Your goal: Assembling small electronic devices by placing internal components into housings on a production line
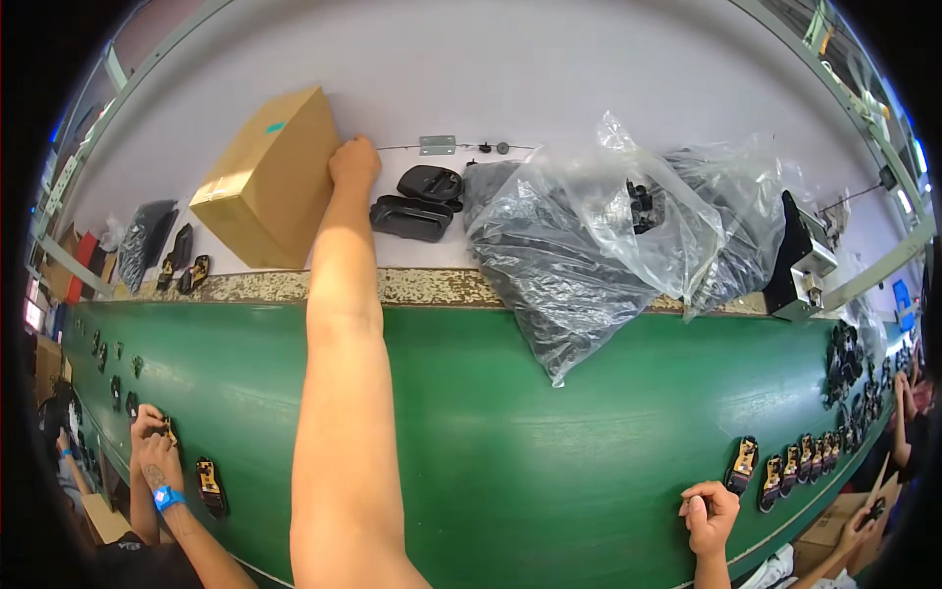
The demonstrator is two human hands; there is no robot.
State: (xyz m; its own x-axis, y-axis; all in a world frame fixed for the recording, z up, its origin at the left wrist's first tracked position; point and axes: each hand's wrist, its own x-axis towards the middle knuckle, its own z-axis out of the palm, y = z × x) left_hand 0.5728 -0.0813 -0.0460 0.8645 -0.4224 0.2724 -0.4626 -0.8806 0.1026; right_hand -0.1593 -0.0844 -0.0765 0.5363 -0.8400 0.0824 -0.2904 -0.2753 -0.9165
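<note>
Left hand: fingers curled, tips hidden, can't tell if pinching. Box just left of them; looks stiff, not slippery, weight unknown. Best held by opposite sides. Right hand: fingers curled, can't tell on what. Part just beyond them; probably light, rigid; take edges.

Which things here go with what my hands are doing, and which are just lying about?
Likely in use:
cardboard box, beside the left hand
black-and-yellow unit, near the right hand

Likely just lying about:
black casings
plastic bag
grey metal plate

Whether either hand grips anything is unclear.
</note>
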